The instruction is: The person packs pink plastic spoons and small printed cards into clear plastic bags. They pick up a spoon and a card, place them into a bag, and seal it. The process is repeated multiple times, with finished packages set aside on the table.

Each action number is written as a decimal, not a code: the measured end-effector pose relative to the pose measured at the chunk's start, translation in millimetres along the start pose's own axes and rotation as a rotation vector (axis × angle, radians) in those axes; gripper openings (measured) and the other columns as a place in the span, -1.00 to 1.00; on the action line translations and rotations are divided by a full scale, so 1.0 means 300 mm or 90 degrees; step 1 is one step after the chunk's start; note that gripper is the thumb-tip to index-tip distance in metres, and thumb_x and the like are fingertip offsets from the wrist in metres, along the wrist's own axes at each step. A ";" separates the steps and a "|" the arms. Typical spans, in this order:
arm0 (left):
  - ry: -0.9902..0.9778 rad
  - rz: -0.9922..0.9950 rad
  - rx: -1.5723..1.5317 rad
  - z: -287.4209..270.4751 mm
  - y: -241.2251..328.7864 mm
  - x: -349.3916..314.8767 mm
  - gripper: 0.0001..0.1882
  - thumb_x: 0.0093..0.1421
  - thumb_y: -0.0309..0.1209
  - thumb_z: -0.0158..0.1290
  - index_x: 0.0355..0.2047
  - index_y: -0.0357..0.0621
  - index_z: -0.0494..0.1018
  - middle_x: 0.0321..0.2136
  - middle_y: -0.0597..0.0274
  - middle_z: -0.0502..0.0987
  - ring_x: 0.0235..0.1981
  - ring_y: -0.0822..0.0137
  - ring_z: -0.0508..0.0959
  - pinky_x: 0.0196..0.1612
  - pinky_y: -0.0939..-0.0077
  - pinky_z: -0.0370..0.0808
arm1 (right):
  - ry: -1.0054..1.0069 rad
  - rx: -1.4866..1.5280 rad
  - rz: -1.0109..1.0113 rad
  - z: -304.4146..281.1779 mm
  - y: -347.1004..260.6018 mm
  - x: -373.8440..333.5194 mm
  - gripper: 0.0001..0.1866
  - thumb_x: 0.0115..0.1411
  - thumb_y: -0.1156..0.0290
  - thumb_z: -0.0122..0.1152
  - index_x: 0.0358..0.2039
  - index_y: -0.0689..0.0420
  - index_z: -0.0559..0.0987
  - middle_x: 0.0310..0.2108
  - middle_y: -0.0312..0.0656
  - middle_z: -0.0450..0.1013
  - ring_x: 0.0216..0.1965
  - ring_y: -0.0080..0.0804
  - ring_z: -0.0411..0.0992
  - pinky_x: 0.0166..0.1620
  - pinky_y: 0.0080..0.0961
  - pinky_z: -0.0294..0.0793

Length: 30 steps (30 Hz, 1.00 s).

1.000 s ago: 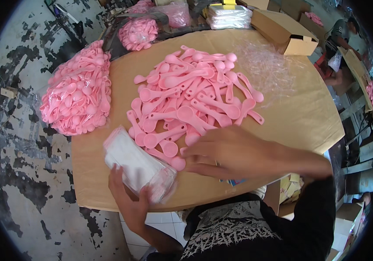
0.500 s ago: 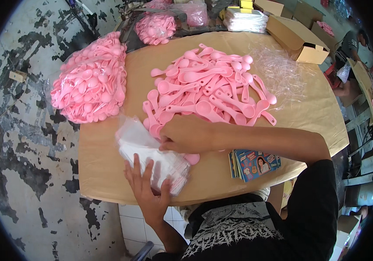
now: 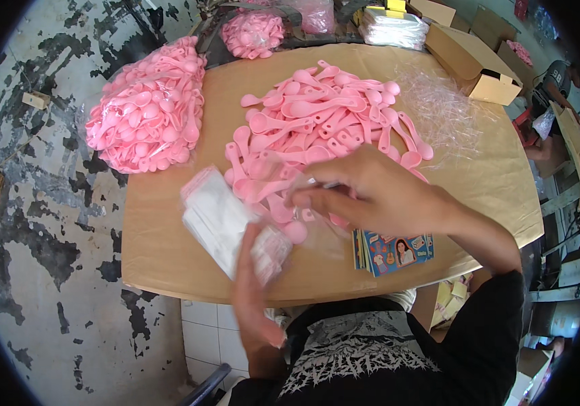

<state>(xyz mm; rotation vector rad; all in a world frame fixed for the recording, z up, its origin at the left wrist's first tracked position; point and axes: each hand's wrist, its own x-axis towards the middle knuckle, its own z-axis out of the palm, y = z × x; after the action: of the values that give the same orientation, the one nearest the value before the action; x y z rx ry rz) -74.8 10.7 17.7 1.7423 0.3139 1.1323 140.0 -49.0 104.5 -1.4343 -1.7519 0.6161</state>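
My right hand (image 3: 364,193) is closed in a pinch over the near side of a pile of pink plastic spoons (image 3: 330,108). A clear plastic bag (image 3: 327,240), thin and hard to trace, hangs from its fingers. Just right of a stack of clear plastic bags (image 3: 212,220), my left hand (image 3: 252,294) is blurred by motion. Its fingers point away from me, the thumb stands apart, and no held thing shows. The bag stack lies tilted on the table, left of the spoons.
Small blue printed cards (image 3: 398,254) lie in a stack near the table's front edge. A big bag of pink spoons (image 3: 147,111) stands at the left. Clear plastic scraps (image 3: 442,118) and a cardboard box (image 3: 473,64) are at the far right. A person (image 3: 550,91) sits beyond.
My right hand has moved right from the stack, lifting a clear bag. My left hand has come off the bags and drawn back toward me. The view has shifted slightly.
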 end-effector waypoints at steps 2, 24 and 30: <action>-0.012 -0.375 -0.307 0.136 0.023 0.021 -0.34 0.22 -0.29 0.02 0.23 -0.43 0.12 0.17 -0.06 0.31 0.25 0.14 0.26 0.28 0.20 0.18 | -0.010 0.004 0.014 0.005 -0.013 -0.087 -0.89 0.26 0.47 0.13 -0.25 0.18 0.58 -0.56 -0.15 0.52 -0.57 -0.43 0.51 -0.45 -0.52 0.43; 0.089 -0.311 -0.502 0.280 -0.101 0.048 -0.70 0.31 -0.52 0.00 0.03 -0.34 0.35 -0.15 -0.05 0.55 -0.14 0.13 0.61 0.02 0.19 0.56 | 0.043 -0.202 0.188 -0.105 0.140 -0.419 -0.69 -0.09 0.37 0.48 -0.32 0.12 0.57 -0.34 -0.24 0.51 -0.25 -0.22 0.46 -0.15 -0.37 0.43; 0.146 -0.294 -0.546 0.272 -0.099 0.060 -0.72 0.29 -0.47 0.05 -0.03 -0.34 0.39 -0.23 0.03 0.59 -0.23 0.20 0.64 -0.04 0.14 0.60 | 0.092 -0.163 0.172 -0.088 0.180 -0.407 -0.74 -0.12 0.42 0.49 -0.47 0.12 0.53 -0.36 -0.22 0.54 -0.28 -0.18 0.48 -0.19 -0.33 0.43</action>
<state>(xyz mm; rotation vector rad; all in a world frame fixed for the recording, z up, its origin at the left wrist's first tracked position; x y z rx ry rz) 8.4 -11.8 -3.1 0.7381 0.2878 0.9205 201.0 -156.0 46.4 -1.8652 -1.5792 0.4219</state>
